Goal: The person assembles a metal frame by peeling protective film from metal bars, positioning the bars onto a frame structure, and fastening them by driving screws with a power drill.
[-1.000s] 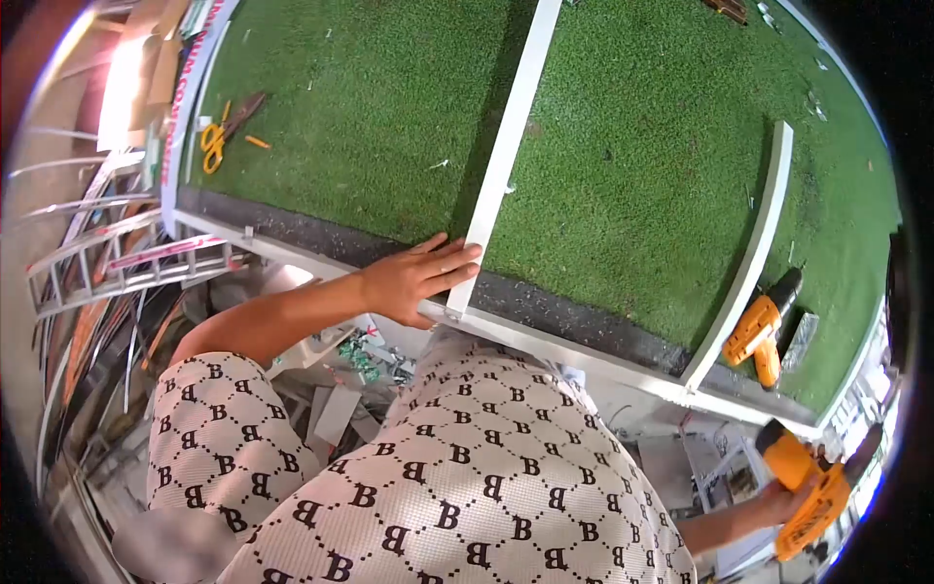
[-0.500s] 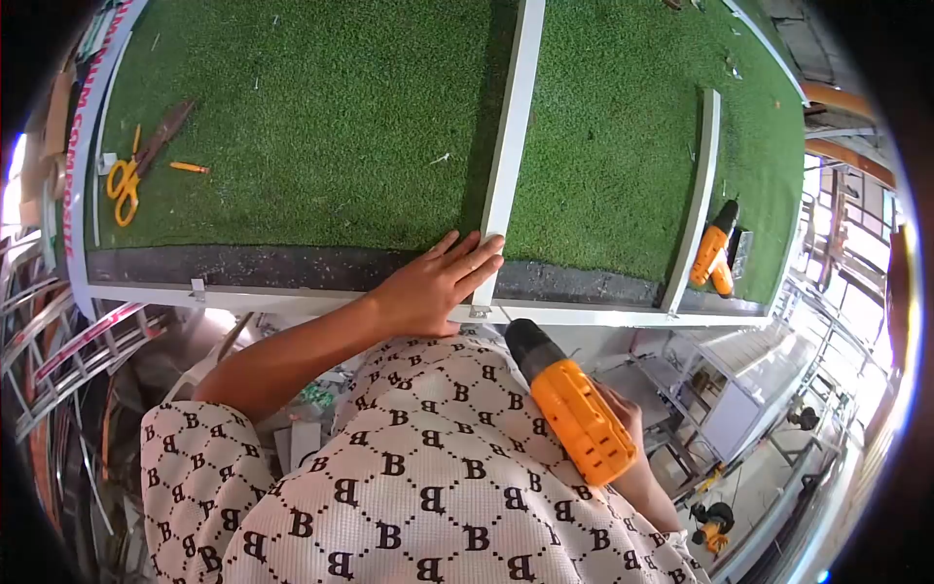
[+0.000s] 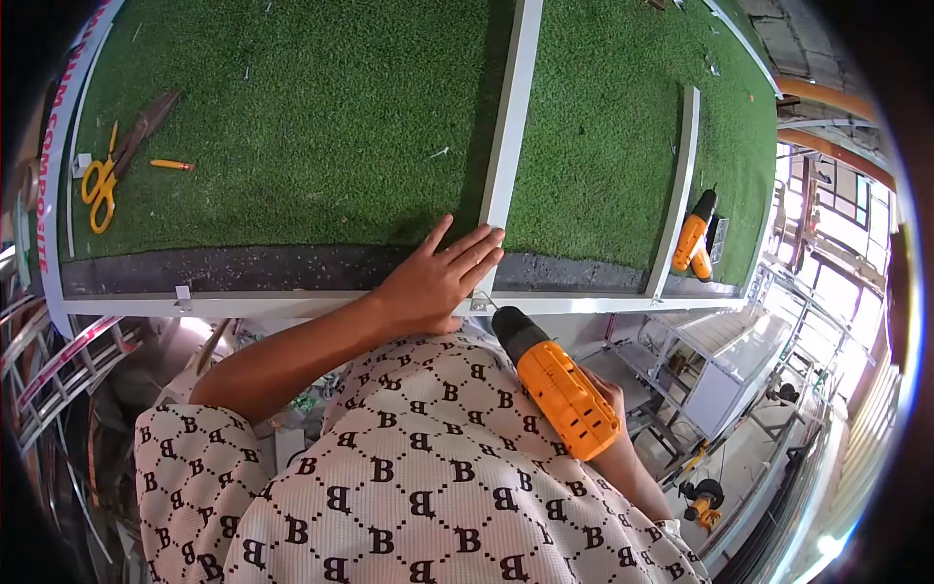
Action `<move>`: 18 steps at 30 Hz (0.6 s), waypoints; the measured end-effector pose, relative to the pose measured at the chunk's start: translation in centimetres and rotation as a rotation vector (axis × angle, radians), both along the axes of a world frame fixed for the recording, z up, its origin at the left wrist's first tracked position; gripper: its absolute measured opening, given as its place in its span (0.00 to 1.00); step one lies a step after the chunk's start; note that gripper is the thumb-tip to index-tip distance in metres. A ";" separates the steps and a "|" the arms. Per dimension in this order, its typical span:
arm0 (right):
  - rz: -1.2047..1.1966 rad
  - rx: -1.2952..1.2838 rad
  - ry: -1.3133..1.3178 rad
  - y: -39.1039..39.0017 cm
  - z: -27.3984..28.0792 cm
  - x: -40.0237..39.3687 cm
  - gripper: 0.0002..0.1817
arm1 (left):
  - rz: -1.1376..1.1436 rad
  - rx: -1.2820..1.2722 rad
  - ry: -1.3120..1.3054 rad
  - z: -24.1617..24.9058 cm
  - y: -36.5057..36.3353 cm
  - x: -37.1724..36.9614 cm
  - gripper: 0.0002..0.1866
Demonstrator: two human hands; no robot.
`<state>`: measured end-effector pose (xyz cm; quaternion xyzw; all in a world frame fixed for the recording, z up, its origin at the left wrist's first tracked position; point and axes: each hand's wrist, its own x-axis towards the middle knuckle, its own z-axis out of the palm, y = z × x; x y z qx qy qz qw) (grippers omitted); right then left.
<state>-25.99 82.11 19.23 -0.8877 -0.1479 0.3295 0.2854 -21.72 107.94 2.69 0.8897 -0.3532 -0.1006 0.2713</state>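
My left hand (image 3: 433,282) lies flat with its fingers spread, fingertips against the long white metal bar (image 3: 508,127) where it meets the white frame edge (image 3: 331,304). In my right hand (image 3: 608,394) is an orange and black drill (image 3: 567,399), which hides most of the fingers. The drill's bit points up and left at a small metal bracket (image 3: 478,304) at the foot of the bar; whether it touches is too small to tell. Green artificial turf (image 3: 321,127) covers the surface on both sides of the bar.
Yellow-handled scissors (image 3: 100,190) and a small orange pencil-like piece (image 3: 172,164) lie on the turf at left. A shorter white bar (image 3: 679,190) and a second orange drill (image 3: 692,238) are at right. Beyond the edge stand a white cabinet (image 3: 720,394) and an orange tool (image 3: 702,506).
The drill in my right hand has moved up and left, bringing its bit to the bracket. My left thumb and fingers are spread wider. The whole view has shifted slightly.
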 end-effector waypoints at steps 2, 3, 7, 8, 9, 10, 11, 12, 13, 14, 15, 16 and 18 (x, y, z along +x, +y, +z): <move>-0.018 -0.003 0.016 0.6 0.3 0.6 0.29 | -0.002 0.003 0.007 0.1 0.0 0.1 0.54; 0.003 -0.015 0.011 1.0 0.6 0.8 0.29 | 0.000 0.003 0.006 0.1 0.0 0.1 0.54; 0.008 -0.017 0.014 1.4 0.9 0.8 0.29 | 0.003 0.017 -0.021 0.0 0.0 0.0 0.54; 0.013 -0.020 0.015 1.5 0.9 0.9 0.29 | 0.007 0.014 -0.019 0.0 0.0 0.1 0.54; 0.007 -0.018 0.026 1.6 1.1 1.1 0.30 | 0.007 0.016 -0.016 0.1 0.0 0.2 0.54; 0.000 -0.017 0.029 1.6 1.2 1.1 0.30 | 0.005 0.018 -0.020 0.2 0.0 0.1 0.54; 0.000 -0.019 0.030 1.6 1.1 1.0 0.30 | 0.005 0.016 -0.019 0.1 0.0 0.1 0.54; 0.006 -0.021 0.008 1.4 0.9 0.8 0.30 | 0.006 0.019 -0.025 0.1 0.0 0.1 0.54; 0.011 -0.022 -0.015 1.4 0.9 0.7 0.30 | 0.007 0.022 -0.032 0.1 0.0 0.1 0.54; 0.011 -0.024 -0.015 1.4 1.0 0.8 0.30 | 0.006 0.020 -0.032 0.0 -0.1 0.1 0.54; 0.014 -0.002 -0.026 1.6 1.1 0.9 0.30 | 0.008 0.017 -0.030 -0.1 -0.1 0.1 0.55; 0.017 0.020 -0.035 1.8 1.2 1.1 0.29 | 0.009 0.015 -0.027 -0.1 -0.1 0.1 0.55; 0.007 -0.007 -0.011 2.2 1.7 1.2 0.29 | 0.008 0.010 -0.025 -0.1 -0.1 0.1 0.55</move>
